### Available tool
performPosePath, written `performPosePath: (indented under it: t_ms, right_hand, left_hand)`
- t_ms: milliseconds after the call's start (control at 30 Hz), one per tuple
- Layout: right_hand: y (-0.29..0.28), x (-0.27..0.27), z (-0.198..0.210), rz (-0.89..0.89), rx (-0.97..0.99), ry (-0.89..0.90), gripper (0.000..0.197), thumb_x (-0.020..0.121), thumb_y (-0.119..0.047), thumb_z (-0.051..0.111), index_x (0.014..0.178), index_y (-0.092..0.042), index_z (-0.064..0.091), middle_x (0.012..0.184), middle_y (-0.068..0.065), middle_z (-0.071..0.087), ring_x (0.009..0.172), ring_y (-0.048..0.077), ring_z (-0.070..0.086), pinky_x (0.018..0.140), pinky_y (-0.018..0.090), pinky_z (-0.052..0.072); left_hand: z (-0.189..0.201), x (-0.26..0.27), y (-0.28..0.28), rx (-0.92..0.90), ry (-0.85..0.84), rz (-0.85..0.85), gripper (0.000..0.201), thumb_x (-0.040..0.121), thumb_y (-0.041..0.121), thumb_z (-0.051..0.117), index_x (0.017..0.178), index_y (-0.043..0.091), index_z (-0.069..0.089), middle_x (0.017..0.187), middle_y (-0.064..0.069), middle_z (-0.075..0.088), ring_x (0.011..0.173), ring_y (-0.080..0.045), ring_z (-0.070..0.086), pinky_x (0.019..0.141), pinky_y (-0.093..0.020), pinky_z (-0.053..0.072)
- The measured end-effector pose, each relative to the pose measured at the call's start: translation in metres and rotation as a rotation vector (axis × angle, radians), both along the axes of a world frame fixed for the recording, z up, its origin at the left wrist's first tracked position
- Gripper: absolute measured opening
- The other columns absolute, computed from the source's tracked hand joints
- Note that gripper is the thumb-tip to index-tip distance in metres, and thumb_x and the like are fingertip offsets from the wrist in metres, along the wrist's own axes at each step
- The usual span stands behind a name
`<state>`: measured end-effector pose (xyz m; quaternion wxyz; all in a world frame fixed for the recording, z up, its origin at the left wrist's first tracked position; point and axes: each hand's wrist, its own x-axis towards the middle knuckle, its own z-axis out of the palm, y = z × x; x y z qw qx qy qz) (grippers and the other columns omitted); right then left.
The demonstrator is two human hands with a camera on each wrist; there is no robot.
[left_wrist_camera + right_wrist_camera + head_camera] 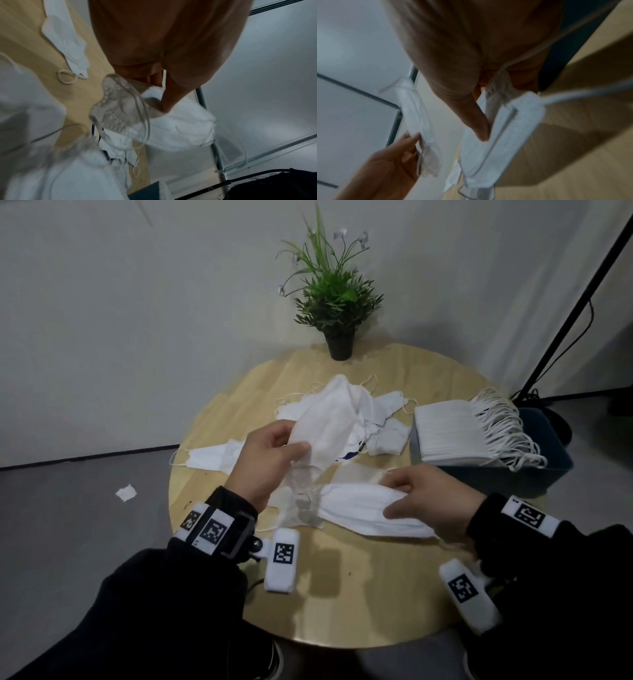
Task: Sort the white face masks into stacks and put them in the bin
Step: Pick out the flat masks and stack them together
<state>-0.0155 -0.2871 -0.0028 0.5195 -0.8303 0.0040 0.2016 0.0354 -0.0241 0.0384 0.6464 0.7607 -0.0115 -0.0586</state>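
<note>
My left hand pinches a white face mask and holds it up over the middle of the round table; in the left wrist view my thumb lies on that mask, with a clear plastic wrapper hanging beside it. My right hand grips a folded white mask low over the table's near side, thumb on top. Loose masks lie piled behind. The blue bin at the right holds a neat mask stack.
A single mask lies at the table's left edge. A potted plant stands at the back of the wooden table. A black stand pole leans at the right. A paper scrap lies on the grey floor.
</note>
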Motion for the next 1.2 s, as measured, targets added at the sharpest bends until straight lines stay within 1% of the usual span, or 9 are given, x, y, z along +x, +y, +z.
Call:
performPosePath:
  t_ms: [233, 333, 467, 667, 733, 900, 1000, 1133, 1200]
  right_hand:
    - [0.000, 0.004, -0.002, -0.129, 0.147, -0.036, 0.009, 0.088, -0.008, 0.079, 0.096, -0.012, 0.082, 0.089, 0.007, 0.080, 0.076, 0.012, 0.070, 0.072, 0.028, 0.054]
    - [0.002, 0.003, -0.001, -0.117, 0.209, 0.004, 0.011, 0.090, -0.003, 0.076, 0.097, -0.008, 0.082, 0.100, 0.015, 0.080, 0.087, 0.019, 0.072, 0.082, 0.030, 0.055]
    - [0.007, 0.001, 0.000, -0.133, 0.276, 0.029, 0.019, 0.090, 0.003, 0.071, 0.094, -0.010, 0.084, 0.096, 0.023, 0.078, 0.079, 0.027, 0.059, 0.073, 0.037, 0.047]
    - [0.013, -0.003, 0.006, -0.206, 0.409, 0.016, 0.016, 0.097, -0.013, 0.070, 0.106, -0.005, 0.081, 0.105, 0.018, 0.079, 0.101, 0.037, 0.075, 0.093, 0.046, 0.058]
    - [0.011, -0.003, 0.004, -0.275, 0.461, 0.078, 0.024, 0.102, -0.019, 0.064, 0.107, -0.002, 0.079, 0.109, 0.024, 0.077, 0.104, 0.041, 0.073, 0.099, 0.057, 0.054]
    - [0.007, -0.002, 0.003, -0.330, 0.482, 0.106, 0.042, 0.100, -0.036, 0.065, 0.109, 0.004, 0.074, 0.106, 0.040, 0.064, 0.091, 0.044, 0.068, 0.081, 0.058, 0.063]
    - [0.008, -0.004, 0.003, -0.338, 0.436, 0.065, 0.049, 0.087, -0.052, 0.074, 0.094, -0.004, 0.077, 0.090, 0.021, 0.067, 0.081, 0.036, 0.067, 0.081, 0.057, 0.062]
    - [0.007, -0.008, 0.003, -0.291, 0.302, -0.097, 0.013, 0.092, -0.007, 0.074, 0.084, 0.004, 0.077, 0.071, 0.014, 0.062, 0.062, 0.029, 0.064, 0.061, 0.040, 0.056]
    - [0.004, -0.007, 0.000, -0.321, 0.259, -0.104, 0.029, 0.094, 0.001, 0.068, 0.068, -0.009, 0.078, 0.061, 0.005, 0.060, 0.055, 0.026, 0.062, 0.058, 0.037, 0.055]
  left_hand:
    - [0.012, -0.003, 0.003, 0.089, -0.030, -0.121, 0.008, 0.095, 0.003, 0.068, 0.099, 0.000, 0.074, 0.083, -0.006, 0.076, 0.067, -0.016, 0.068, 0.059, -0.026, 0.052]
    - [0.015, 0.001, 0.011, 0.201, -0.045, -0.295, 0.010, 0.086, 0.018, 0.078, 0.089, 0.009, 0.077, 0.105, -0.005, 0.075, 0.091, -0.016, 0.072, 0.082, -0.034, 0.054]
    - [0.005, -0.003, 0.008, 0.505, -0.159, -0.542, 0.007, 0.086, 0.034, 0.076, 0.087, 0.028, 0.075, 0.136, 0.024, 0.062, 0.132, 0.002, 0.053, 0.113, -0.030, 0.036]
    - [-0.014, -0.010, -0.009, 0.606, -0.190, -0.505, 0.004, 0.092, 0.026, 0.071, 0.091, 0.027, 0.074, 0.090, 0.013, 0.072, 0.086, -0.008, 0.065, 0.080, -0.033, 0.052]
    - [-0.013, -0.007, -0.007, 0.630, -0.207, -0.444, 0.004, 0.092, 0.023, 0.073, 0.092, 0.026, 0.075, 0.088, 0.010, 0.073, 0.084, -0.010, 0.066, 0.077, -0.032, 0.052]
    - [-0.012, -0.006, -0.001, 0.607, -0.225, -0.377, 0.003, 0.094, 0.024, 0.074, 0.096, 0.025, 0.075, 0.091, 0.009, 0.075, 0.087, -0.012, 0.068, 0.081, -0.031, 0.052]
    - [-0.017, -0.006, -0.001, 0.588, -0.263, -0.349, 0.010, 0.091, 0.023, 0.078, 0.099, 0.024, 0.072, 0.097, 0.009, 0.075, 0.091, -0.009, 0.067, 0.082, -0.027, 0.051]
    - [-0.020, -0.009, -0.003, 0.536, -0.261, -0.297, 0.030, 0.084, 0.024, 0.085, 0.103, 0.032, 0.063, 0.091, 0.006, 0.071, 0.081, -0.005, 0.062, 0.076, -0.019, 0.048]
    - [-0.019, -0.009, 0.000, 0.594, -0.194, -0.343, 0.043, 0.079, 0.025, 0.088, 0.108, 0.036, 0.059, 0.084, 0.005, 0.070, 0.071, -0.007, 0.059, 0.070, -0.023, 0.047]
